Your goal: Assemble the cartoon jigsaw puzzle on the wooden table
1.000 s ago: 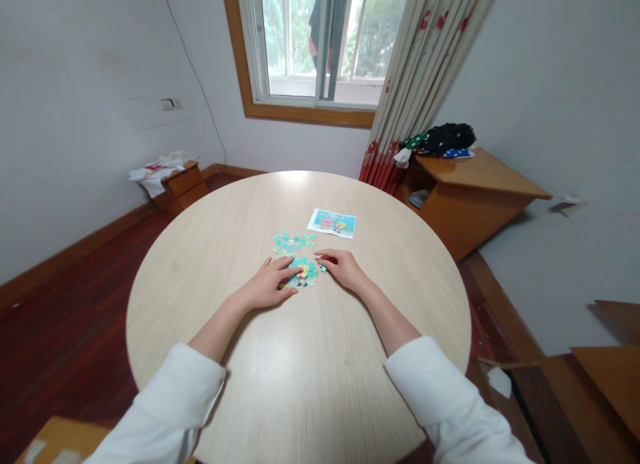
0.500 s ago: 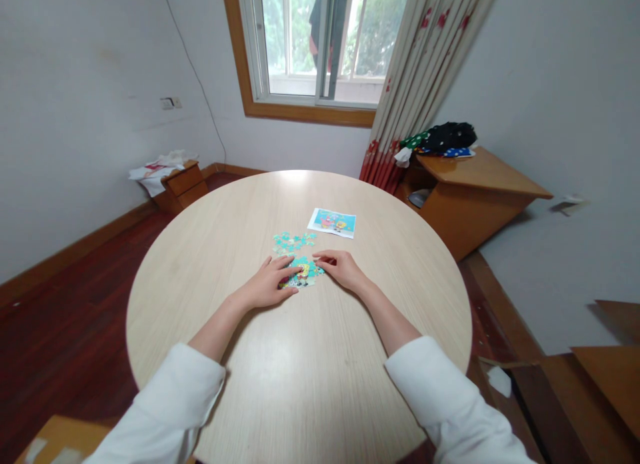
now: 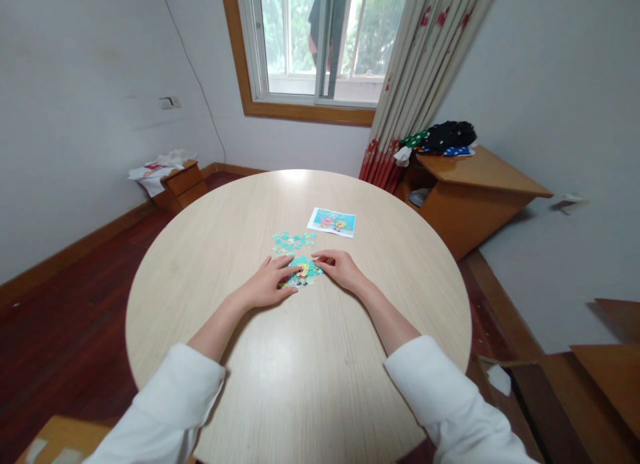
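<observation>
A partly joined jigsaw puzzle (image 3: pixel 303 275) with a yellow cartoon figure on turquoise lies flat on the round table (image 3: pixel 280 371). Across its left side rests my left hand (image 3: pixel 266 282), open, fingers spread and pressing lightly on the surface; part of the picture is hidden beneath it. At the puzzle's right edge, my right hand (image 3: pixel 341 269) has thumb and forefinger pinched together on a small puzzle piece, mostly covered by the fingers. Several loose turquoise puzzle pieces (image 3: pixel 293 241) lie just beyond the joined part.
A printed reference picture (image 3: pixel 332 223) lies behind the pieces, to the right. Beyond the table stand a small wooden cabinet (image 3: pixel 185 185) with cloths at left and a wooden desk (image 3: pixel 480 177) with dark clothing (image 3: pixel 450 137) at right. A curtain (image 3: pixel 420 64) hangs beside the window.
My right fingertips have shifted very slightly left along the puzzle's right edge. The left hand stays in place on the puzzle.
</observation>
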`<action>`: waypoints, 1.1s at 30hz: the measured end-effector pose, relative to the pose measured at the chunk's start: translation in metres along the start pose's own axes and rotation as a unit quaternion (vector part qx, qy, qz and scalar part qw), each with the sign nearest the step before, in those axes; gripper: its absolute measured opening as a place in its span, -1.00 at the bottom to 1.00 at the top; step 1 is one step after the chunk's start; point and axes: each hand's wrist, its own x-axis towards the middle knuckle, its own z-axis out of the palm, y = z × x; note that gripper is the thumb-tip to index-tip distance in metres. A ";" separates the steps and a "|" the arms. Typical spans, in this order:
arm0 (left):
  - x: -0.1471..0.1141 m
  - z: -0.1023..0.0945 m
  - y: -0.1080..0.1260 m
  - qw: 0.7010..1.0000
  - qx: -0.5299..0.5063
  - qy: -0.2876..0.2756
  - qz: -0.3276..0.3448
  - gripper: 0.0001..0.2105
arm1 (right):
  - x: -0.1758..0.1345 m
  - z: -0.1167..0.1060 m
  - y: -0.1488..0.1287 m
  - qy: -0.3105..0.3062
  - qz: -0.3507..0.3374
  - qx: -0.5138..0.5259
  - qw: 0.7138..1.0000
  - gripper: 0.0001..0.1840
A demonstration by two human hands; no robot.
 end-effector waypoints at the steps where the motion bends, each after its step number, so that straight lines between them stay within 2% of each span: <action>1: 0.000 0.000 0.000 1.000 0.002 -0.001 0.000 -0.51 | 0.000 0.000 0.000 0.001 -0.004 -0.005 1.000 -0.72; 13: 0.000 0.000 0.000 1.000 -0.006 0.004 -0.002 -0.52 | -0.001 0.000 -0.003 0.008 -0.025 -0.050 0.998 -0.74; 20: 0.001 0.000 -0.001 1.000 0.001 -0.002 0.003 -0.51 | 0.000 -0.001 -0.001 0.004 -0.103 -0.097 0.990 -0.67; 27: 0.000 -0.001 0.001 1.000 0.000 0.005 0.008 -0.52 | -0.001 0.000 0.001 -0.005 -0.105 -0.097 0.990 -0.68; 33: 0.000 0.000 -0.002 1.000 0.000 0.005 0.008 -0.51 | 0.000 -0.001 0.003 0.002 -0.059 -0.018 0.998 -0.69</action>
